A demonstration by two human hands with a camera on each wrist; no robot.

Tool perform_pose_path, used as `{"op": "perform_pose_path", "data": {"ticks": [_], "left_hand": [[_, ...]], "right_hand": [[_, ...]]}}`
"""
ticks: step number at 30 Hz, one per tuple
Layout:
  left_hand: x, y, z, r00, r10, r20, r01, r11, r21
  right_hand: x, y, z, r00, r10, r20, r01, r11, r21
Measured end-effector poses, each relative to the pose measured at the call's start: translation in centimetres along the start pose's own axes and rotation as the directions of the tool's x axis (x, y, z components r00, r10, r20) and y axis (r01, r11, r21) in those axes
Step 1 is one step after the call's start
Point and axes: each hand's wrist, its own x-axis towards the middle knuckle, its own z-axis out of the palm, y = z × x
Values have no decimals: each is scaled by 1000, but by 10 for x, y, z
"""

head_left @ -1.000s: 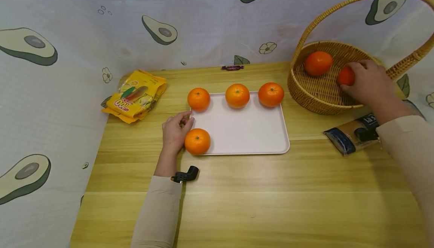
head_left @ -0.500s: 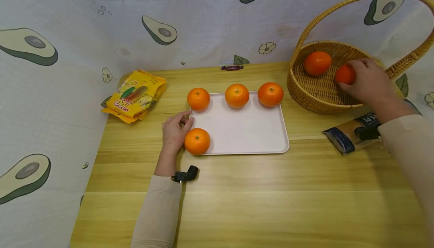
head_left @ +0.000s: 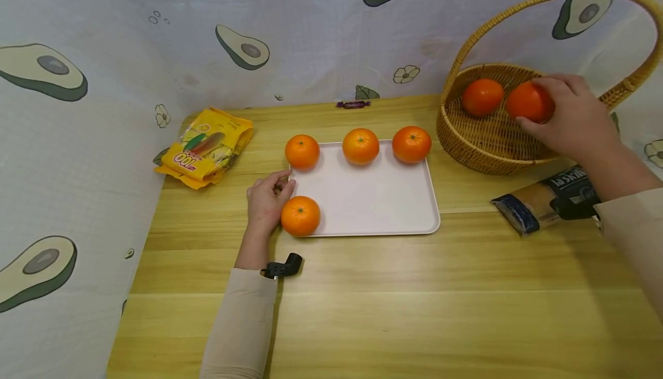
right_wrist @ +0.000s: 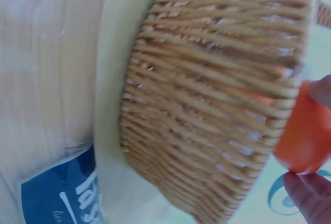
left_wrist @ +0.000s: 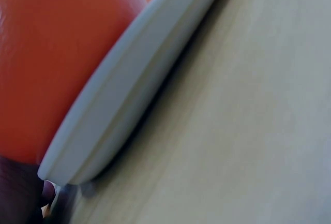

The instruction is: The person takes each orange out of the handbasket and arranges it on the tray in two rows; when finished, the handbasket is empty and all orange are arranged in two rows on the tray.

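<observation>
In the head view, my right hand (head_left: 582,114) grips an orange (head_left: 529,103) over the wicker basket (head_left: 481,152), thumb on its near side. In the right wrist view that orange (right_wrist: 305,133) shows at the basket's rim between fingertips and thumb. Another orange (head_left: 482,97) lies inside the basket. My left hand (head_left: 266,202) holds the left edge of a white tray (head_left: 378,201), thumb and forefinger at its rim. Three oranges sit along the tray's far edge, the middle one (head_left: 361,146) among them, and one orange (head_left: 301,216) at its near left corner.
A yellow snack bag (head_left: 204,146) lies at the back left. The purple-wrapped candy (head_left: 353,104) is by the table's back edge. Right of the tray, a brown and blue packet (head_left: 538,203) lies partly under my right wrist. The basket's tall handle (head_left: 518,8) arches over its opening.
My right hand has lifted the orange from low in the basket to about rim height, the wrist moving slightly right. My left hand and the tray stay put.
</observation>
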Motion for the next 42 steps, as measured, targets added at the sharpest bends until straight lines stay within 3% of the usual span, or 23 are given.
{"op": "perform_pose_path", "data": {"ticks": [6, 16, 19, 26, 32, 39, 42], "left_hand": [[0, -1, 0, 1000, -6, 0, 6, 1000, -2], [0, -3, 1, 1000, -7, 2, 7, 1000, 1], [0, -4, 1, 1000, -4, 1, 4, 1000, -1], [0, -4, 1, 1000, -8, 2, 8, 1000, -2], [0, -3, 0, 1000, -7, 1, 7, 1000, -1], [1, -3, 1, 1000, -3, -4, 3, 1000, -3], [1, -2, 2, 1000, -1, -5, 1, 1000, -3]], "right_hand": [[-13, -12, -4, 995, -71, -64, 72, 997, 13], [-33, -37, -9, 969, -176, -171, 184, 982, 36], [-41, -45, -7, 946, -238, -221, 257, 964, 63], [-58, -65, 5, 847, -396, -355, 465, 876, 132], [-69, -85, 15, 805, -460, -375, 557, 804, 209], [-81, -105, 33, 737, -530, -419, 654, 715, 247], [-87, -112, 42, 744, -528, -411, 652, 709, 269]]}}
